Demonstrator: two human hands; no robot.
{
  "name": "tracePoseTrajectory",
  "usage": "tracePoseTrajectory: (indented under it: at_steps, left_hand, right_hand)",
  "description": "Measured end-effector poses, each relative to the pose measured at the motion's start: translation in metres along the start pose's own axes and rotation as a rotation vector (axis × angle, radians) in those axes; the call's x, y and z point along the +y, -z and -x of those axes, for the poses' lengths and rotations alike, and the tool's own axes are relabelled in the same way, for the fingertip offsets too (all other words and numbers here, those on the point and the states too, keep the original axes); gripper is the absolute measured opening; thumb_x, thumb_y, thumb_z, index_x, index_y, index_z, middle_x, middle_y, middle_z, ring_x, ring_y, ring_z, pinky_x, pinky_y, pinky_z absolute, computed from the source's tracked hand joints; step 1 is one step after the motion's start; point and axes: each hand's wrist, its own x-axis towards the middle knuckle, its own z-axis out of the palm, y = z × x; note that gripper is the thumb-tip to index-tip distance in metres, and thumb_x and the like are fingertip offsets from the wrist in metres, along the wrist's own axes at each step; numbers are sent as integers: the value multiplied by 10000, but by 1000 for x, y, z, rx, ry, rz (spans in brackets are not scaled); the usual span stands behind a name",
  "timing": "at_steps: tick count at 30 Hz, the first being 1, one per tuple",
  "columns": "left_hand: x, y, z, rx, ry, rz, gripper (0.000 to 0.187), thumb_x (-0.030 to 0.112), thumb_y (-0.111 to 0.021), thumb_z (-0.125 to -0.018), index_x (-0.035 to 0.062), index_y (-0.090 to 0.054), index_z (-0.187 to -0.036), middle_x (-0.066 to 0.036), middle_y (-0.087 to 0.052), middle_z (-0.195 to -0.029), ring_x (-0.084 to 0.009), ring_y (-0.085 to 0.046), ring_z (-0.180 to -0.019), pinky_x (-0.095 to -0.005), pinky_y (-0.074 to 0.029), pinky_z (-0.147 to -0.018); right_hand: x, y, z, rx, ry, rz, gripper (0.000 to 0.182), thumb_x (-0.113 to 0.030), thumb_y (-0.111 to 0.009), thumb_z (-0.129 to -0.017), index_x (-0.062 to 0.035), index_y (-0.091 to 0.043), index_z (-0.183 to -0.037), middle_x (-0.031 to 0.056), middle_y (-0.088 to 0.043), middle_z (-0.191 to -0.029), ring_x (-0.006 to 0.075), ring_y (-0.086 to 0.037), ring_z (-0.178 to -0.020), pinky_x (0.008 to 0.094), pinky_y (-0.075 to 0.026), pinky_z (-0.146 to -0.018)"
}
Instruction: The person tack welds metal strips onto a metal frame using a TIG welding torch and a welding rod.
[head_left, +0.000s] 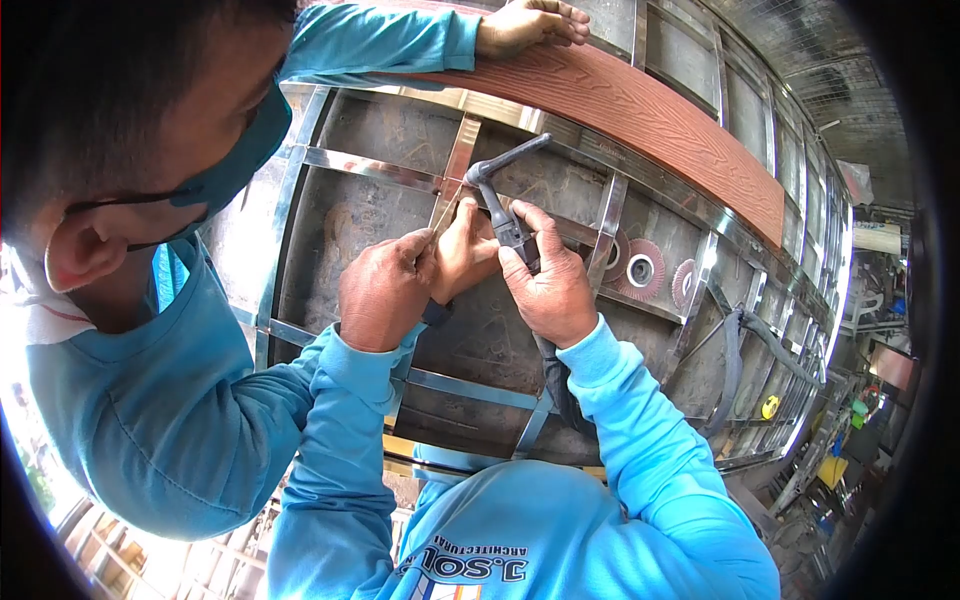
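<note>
My right hand (pixel 550 285) is wrapped round the dark handle of a welding torch (pixel 495 205), whose head meets a metal frame (pixel 385 170) near the centre. A thin rod (pixel 447 210) runs from the pinched fingers of my left hand (pixel 385 290) up to the torch head. Between my hands, a co-worker's hand (pixel 465 250) reaches in at the frame joint, its fingers partly hidden. The torch's dark cable passes down beside my right sleeve.
A masked co-worker (pixel 170 370) leans in from the left, other hand (pixel 530 25) on a reddish-brown wood-grain board (pixel 640 115). Round abrasive discs (pixel 640 270) lie right of my right hand. Farther right are a dark hose (pixel 732 370) and a yellow tape measure (pixel 770 407).
</note>
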Motion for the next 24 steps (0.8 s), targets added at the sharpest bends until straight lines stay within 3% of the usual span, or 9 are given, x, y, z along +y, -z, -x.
tracePoseTrajectory:
  at_steps: [4, 7, 17, 24]
  left_hand:
    - [0, 0, 0, -7, 8, 0, 273, 237, -636, -942, 83, -766, -1125, -208, -734, -962, -374, -728, -871, -421, -571, -771]
    - [1, 1, -1, -34, 23, 25, 277, 244, -633, -945, 85, -766, -1130, -204, -736, -961, -372, -729, -864, -420, -571, -763]
    - [5, 6, 0, -67, 19, -17, 274, 255, -637, -942, 102, -768, -1128, -201, -734, -964, -364, -726, -884, -422, -570, -753]
    - [-2, -2, -1, 10, -25, -5, 253, 248, -641, -944, 112, -772, -1111, -195, -731, -948, -377, -720, -865, -428, -567, -744]
  right_hand:
    - [-3, 0, -1, 4, 7, -5, 522, -121, -681, -964, -95, -473, -1441, 163, -709, -962, 187, -713, -871, 315, -555, -790]
    - [-7, 1, -2, -31, -71, -80, 503, -122, -663, -944, -83, -497, -1418, 258, -682, -1207, 400, -688, -1133, 421, -554, -931]
    - [-5, 1, -3, -27, -4, 13, 501, -129, -669, -946, -81, -501, -1416, 259, -682, -1200, 396, -690, -1129, 420, -550, -932]
    - [-2, 0, 0, -28, -72, -80, 553, -126, -666, -946, -105, -454, -1455, 249, -666, -1243, 395, -681, -1147, 421, -542, -956]
